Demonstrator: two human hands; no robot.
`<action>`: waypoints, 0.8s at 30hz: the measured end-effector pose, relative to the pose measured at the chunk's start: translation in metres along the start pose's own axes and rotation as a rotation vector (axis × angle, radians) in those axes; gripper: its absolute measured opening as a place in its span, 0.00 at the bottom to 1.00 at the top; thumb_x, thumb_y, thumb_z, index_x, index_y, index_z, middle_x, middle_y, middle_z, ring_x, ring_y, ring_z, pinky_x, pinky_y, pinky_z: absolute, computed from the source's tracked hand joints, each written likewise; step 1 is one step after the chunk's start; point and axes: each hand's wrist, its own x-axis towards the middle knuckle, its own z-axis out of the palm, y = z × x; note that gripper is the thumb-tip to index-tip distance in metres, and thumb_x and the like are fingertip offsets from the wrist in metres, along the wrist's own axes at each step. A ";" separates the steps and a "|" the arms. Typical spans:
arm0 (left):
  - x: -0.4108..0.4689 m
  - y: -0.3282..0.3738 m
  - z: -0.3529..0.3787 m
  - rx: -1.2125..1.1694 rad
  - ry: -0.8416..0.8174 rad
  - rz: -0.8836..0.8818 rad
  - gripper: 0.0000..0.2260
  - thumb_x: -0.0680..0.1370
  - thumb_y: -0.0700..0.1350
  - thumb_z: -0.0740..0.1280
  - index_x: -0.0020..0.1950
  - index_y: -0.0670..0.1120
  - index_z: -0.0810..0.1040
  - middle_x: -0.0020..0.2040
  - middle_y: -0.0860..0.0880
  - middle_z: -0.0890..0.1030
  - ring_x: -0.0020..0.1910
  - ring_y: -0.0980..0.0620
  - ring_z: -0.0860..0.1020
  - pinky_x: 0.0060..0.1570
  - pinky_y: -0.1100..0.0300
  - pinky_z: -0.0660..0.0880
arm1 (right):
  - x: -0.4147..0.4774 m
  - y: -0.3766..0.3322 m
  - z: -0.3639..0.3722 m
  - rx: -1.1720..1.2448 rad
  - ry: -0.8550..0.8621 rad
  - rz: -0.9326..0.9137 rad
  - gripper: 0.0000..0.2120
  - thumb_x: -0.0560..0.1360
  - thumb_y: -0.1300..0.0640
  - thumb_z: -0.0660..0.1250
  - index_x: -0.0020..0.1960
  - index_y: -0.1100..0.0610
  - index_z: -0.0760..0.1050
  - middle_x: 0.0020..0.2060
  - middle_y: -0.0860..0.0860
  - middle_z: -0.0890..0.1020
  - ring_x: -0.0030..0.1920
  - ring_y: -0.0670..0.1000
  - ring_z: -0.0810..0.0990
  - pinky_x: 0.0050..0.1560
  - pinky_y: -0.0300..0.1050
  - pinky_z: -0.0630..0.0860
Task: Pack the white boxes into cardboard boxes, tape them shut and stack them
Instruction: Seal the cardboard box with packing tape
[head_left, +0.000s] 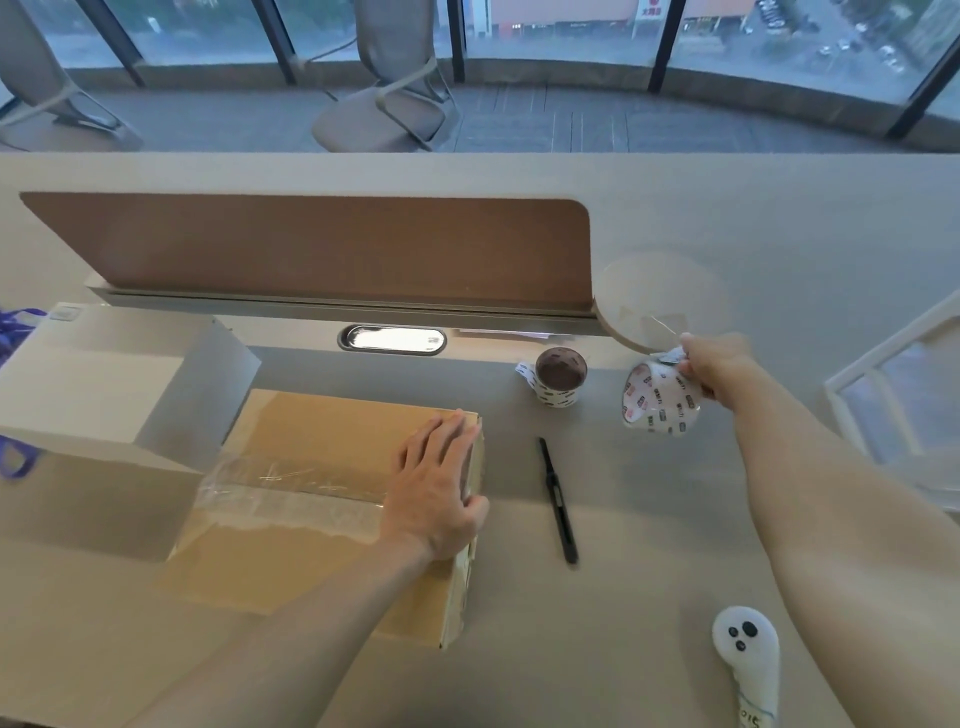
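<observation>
A closed cardboard box (311, 441) lies on the grey table, with a strip of clear tape (291, 499) along its top seam. My left hand (441, 488) rests flat on the box's right end, fingers straight. My right hand (711, 364) is raised over the table to the right and pinches the loose end of a white printed tape roll (660, 400) that hangs below it. A second, smaller tape roll (561, 376) stands on the table behind the box. A white box (104, 395) sits at the left, touching the cardboard box.
A black pen or knife (558, 499) lies right of the cardboard box. A white controller (748, 660) lies near the front right. A brown divider panel (311, 249) runs across the back. A white frame (893, 395) stands at the right edge. Chairs (395, 104) stand beyond the table.
</observation>
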 end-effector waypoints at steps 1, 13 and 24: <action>0.000 0.000 0.000 -0.004 0.005 0.001 0.36 0.70 0.55 0.62 0.79 0.53 0.60 0.80 0.53 0.59 0.79 0.51 0.53 0.77 0.51 0.51 | -0.002 -0.005 -0.001 -0.055 0.009 -0.030 0.08 0.76 0.57 0.63 0.39 0.58 0.72 0.32 0.56 0.80 0.33 0.54 0.79 0.45 0.52 0.80; 0.001 -0.002 0.001 0.012 -0.009 0.004 0.37 0.72 0.56 0.63 0.80 0.54 0.57 0.80 0.54 0.57 0.79 0.52 0.50 0.76 0.54 0.47 | -0.042 -0.048 0.006 -0.510 0.106 -0.239 0.08 0.75 0.54 0.64 0.44 0.59 0.76 0.37 0.54 0.80 0.37 0.56 0.78 0.33 0.42 0.68; 0.008 -0.002 -0.006 -0.096 -0.048 -0.030 0.32 0.75 0.63 0.56 0.79 0.57 0.59 0.80 0.57 0.56 0.79 0.54 0.49 0.76 0.52 0.47 | -0.157 -0.067 -0.012 0.087 -0.151 -0.729 0.12 0.79 0.54 0.68 0.39 0.56 0.81 0.31 0.47 0.84 0.32 0.43 0.83 0.34 0.34 0.76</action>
